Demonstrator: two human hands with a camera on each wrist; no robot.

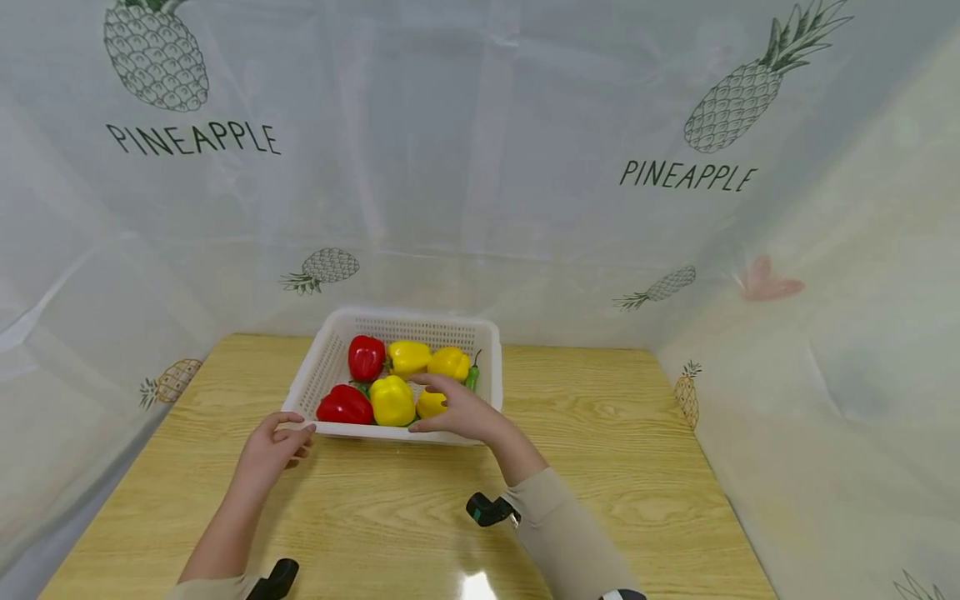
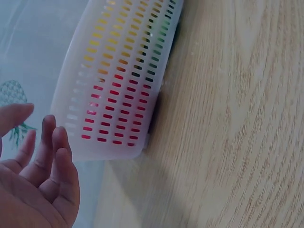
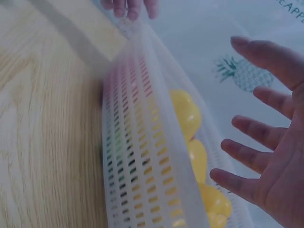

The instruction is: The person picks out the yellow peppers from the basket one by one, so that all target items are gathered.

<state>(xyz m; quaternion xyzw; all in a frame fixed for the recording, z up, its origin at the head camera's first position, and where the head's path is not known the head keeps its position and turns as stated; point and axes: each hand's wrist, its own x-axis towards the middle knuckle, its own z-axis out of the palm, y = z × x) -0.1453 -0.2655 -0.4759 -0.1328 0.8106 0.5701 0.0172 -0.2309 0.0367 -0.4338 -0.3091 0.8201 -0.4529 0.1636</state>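
A white slotted plastic basket (image 1: 313, 367) holds two red bell peppers (image 1: 366, 358), several yellow bell peppers (image 1: 393, 401) and a slim green chili pepper (image 1: 472, 378). My right hand (image 1: 459, 408) hovers over its front right part, fingers spread and holding nothing. It hides part of a yellow pepper (image 1: 431, 403). At the front left corner is my left hand (image 1: 272, 450), its fingers loosely bent around nothing. In the left wrist view this hand (image 2: 42, 175) is beside the basket wall (image 2: 114, 95); whether a fingertip touches the rim I cannot tell.
The basket stands at the far side of a wood-grain table (image 1: 585, 450). Behind and at both sides hangs a pale sheet (image 1: 450, 208) printed with pineapples. Dark wrist devices (image 1: 489, 509) sit at both sleeves.
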